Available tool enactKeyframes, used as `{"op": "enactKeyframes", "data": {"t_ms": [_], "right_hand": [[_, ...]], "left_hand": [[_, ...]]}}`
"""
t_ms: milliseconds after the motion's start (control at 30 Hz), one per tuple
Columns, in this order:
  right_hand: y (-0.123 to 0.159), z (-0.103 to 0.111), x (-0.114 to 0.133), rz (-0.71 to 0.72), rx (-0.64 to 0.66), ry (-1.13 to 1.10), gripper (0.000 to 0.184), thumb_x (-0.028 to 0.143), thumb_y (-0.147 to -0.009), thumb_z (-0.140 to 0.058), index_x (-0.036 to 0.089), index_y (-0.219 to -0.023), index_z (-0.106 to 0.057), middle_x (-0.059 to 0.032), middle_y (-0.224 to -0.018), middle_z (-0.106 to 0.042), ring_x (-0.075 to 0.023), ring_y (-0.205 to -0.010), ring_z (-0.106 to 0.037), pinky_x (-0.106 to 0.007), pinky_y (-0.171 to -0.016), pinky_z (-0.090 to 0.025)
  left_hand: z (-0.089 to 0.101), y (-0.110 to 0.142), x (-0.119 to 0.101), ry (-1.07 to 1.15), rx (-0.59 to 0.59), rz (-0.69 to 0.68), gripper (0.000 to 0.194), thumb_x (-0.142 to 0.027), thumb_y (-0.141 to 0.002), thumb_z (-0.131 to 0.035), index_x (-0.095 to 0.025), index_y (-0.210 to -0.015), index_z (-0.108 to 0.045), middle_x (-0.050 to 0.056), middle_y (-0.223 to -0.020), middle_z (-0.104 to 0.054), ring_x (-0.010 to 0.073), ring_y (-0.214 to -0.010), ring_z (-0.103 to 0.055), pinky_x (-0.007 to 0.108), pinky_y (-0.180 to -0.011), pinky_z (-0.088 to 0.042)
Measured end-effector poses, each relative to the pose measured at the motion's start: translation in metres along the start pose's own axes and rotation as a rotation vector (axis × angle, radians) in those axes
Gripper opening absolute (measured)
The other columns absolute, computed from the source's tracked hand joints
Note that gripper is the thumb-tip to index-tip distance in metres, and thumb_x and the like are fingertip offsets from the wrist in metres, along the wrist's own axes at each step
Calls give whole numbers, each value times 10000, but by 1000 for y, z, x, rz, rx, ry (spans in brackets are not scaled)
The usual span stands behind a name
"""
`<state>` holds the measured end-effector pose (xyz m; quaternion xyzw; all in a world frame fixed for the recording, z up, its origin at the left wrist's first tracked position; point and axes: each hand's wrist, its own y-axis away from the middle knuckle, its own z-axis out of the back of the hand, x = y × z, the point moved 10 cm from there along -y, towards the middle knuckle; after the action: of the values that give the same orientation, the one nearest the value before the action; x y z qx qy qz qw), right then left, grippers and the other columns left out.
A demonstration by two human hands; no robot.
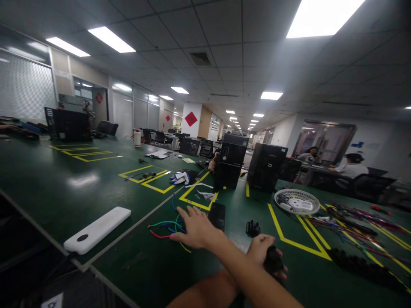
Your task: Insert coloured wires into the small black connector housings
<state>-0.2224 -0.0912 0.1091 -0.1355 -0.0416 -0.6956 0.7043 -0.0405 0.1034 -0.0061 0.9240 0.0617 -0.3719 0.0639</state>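
Note:
My forearms cross, the right one over the left. My right hand (pixel 193 226) reaches to the left side, palm down with fingers spread, over a loose bunch of coloured wires (pixel 164 223) in green, blue, red and yellow. It may touch them, but I see nothing gripped. Beyond the crossing, my left hand (pixel 260 249) is closed around a dark black object (pixel 272 260); its kind is unclear, partly hidden by the fingers. Just past that hand lies a small black plastic part (pixel 253 228). A flat black rectangular piece (pixel 218 215) rests beside my right hand.
On the green table (pixel 135 267) lies a white power bank-like slab (pixel 98 229). Two black computer towers (pixel 231 160) stand ahead. Gloves (pixel 180 178) lie near yellow tape outlines. To the right are a white fan grille (pixel 297 201) and several cable bundles (pixel 353 222). People sit farther back.

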Motion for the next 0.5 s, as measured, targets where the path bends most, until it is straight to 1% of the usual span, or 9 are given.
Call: {"op": "enactKeyframes", "data": {"t_ms": [33, 67, 133, 200, 267, 300, 367, 433, 500], "right_hand": [[-14, -18, 0, -35, 38, 15, 884, 693, -756, -511, 231, -1455, -228, -189, -1445, -323, -389, -1304, -309, -577, -993, -293], [-24, -33, -3, -70, 52, 39, 832, 674, -777, -502, 227, -1439, -270, -196, -1421, -349, -395, -1288, -327, -587, -975, -308], [-34, -47, -8, -93, 27, 116, 641, 581, -841, -489, 202, -1353, -417, -192, -1318, -446, -374, -1234, -395, -561, -939, -364], [-35, -53, -5, -28, -4, 223, 410, 420, -909, -460, 164, -1222, -527, -178, -1193, -521, -326, -1145, -480, -498, -890, -434], [-31, -57, 4, 80, -3, 320, 280, 242, -935, -407, 134, -1154, -546, -164, -1092, -566, -278, -1037, -552, -430, -823, -491], [-29, -59, 9, 122, 7, 355, 274, 175, -933, -376, 121, -1148, -537, -159, -1056, -582, -261, -987, -578, -404, -786, -511], [-26, -63, 16, 161, 32, 394, 292, 114, -925, -337, 97, -1152, -520, -159, -1015, -604, -246, -917, -609, -369, -720, -536], [-27, -65, 19, 162, 59, 407, 281, 119, -924, -339, 82, -1133, -525, -160, -989, -621, -248, -879, -628, -354, -669, -546], [-29, -58, 18, 156, 66, 409, 263, 130, -925, -345, 86, -1095, -541, -153, -963, -635, -252, -856, -640, -348, -643, -548]], "left_hand": [[-2, 0, -1, -21, 13, 7, 548, -543, -636, -667, -212, -1007, -436, 40, -741, -618, 244, -494, -627, 427, -502, -485], [-3, 1, -2, -36, 24, 7, 545, -559, -641, -652, -218, -998, -423, 35, -756, -612, 239, -500, -630, 421, -497, -488], [-3, 3, -6, -51, 25, -15, 520, -567, -661, -623, -225, -988, -408, 26, -773, -600, 222, -513, -631, 401, -491, -493], [-2, 4, -8, -55, 12, -35, 489, -552, -682, -604, -224, -985, -405, 20, -769, -592, 209, -513, -627, 384, -482, -495], [-2, 3, -8, -61, 7, -50, 463, -535, -700, -590, -222, -987, -408, 17, -761, -587, 203, -509, -623, 373, -471, -496], [-3, 2, -7, -66, 7, -57, 455, -529, -705, -586, -221, -989, -409, 17, -759, -587, 202, -506, -622, 370, -465, -495], [-2, -1, -7, -72, -1, -68, 449, -524, -708, -580, -220, -992, -410, 16, -756, -590, 200, -490, -618, 362, -451, -490], [0, -4, -9, -82, -22, -74, 452, -520, -701, -586, -218, -989, -413, 16, -753, -596, 195, -468, -611, 356, -444, -482], [3, -6, -12, -85, -51, -74, 443, -505, -693, -600, -215, -977, -425, 18, -747, -604, 189, -449, -602, 359, -455, -477]]}}
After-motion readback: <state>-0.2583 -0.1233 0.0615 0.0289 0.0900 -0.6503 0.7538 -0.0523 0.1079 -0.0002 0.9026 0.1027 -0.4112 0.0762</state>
